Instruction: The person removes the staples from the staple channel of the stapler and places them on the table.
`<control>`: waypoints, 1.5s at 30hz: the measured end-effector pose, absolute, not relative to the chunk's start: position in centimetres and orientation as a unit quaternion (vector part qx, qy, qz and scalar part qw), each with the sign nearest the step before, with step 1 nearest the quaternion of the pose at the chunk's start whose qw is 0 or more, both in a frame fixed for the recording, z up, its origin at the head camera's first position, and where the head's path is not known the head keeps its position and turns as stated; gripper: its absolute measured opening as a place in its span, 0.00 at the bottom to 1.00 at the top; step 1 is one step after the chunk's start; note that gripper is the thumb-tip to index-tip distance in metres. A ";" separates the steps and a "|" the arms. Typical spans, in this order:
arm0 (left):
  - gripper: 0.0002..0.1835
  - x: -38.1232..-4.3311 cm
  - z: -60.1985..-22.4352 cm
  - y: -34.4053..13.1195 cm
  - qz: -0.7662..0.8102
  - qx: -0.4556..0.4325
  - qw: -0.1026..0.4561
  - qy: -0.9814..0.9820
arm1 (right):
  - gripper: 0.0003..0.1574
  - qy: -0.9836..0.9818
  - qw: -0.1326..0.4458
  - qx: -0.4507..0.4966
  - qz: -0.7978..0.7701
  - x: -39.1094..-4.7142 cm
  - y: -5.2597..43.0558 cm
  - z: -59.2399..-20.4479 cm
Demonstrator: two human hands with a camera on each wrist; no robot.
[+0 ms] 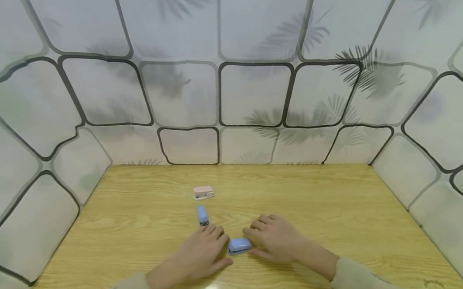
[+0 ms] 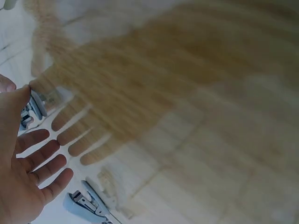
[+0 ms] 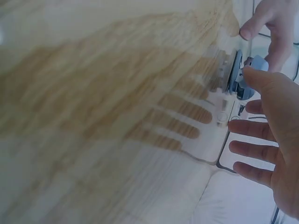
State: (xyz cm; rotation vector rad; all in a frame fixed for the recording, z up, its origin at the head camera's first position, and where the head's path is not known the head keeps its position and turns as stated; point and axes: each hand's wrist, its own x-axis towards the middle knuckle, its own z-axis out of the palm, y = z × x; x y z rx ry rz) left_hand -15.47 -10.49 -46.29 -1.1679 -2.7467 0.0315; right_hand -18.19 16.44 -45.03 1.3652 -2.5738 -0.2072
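A small blue stapler (image 1: 239, 245) lies on the wooden table between my two hands. On its left is my left hand (image 1: 207, 251), palm down, fingers extended. My right hand (image 1: 274, 238) lies on its other side, with the thumb tip overlapping the stapler (image 3: 259, 64) in the right wrist view; whether it touches is unclear. The left wrist view shows straight, spread fingers on the left hand (image 2: 32, 179). Just beyond those fingertips stands a second blue stapler (image 1: 202, 214), pointing away from me. Neither hand grips anything visible.
A pink and white stapler (image 1: 203, 192) stands farther back on the wooden table (image 1: 321, 201). Patterned fabric walls (image 1: 256, 92) enclose the table at the back and both sides. Light glares off the tabletop near the front.
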 end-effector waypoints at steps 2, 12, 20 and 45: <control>0.27 -15.6 -46.4 -10.3 0.002 -0.389 0.084 -0.917 | 0.28 -0.874 0.112 0.468 -0.066 -18.2 16.3 -45.2; 0.18 -16.1 -46.5 -8.7 -0.029 -0.399 0.098 -0.911 | 0.18 -0.865 0.138 0.477 -0.070 -18.1 16.4 -45.4; 0.21 -16.9 -46.4 -6.8 -0.008 -0.397 0.079 -0.914 | 0.15 -0.872 0.135 0.469 -0.048 -17.8 18.2 -45.3; 0.20 -19.7 -46.7 0.5 -0.017 -0.407 0.042 -0.912 | 0.14 -0.912 0.122 0.391 0.003 -17.7 25.7 -45.8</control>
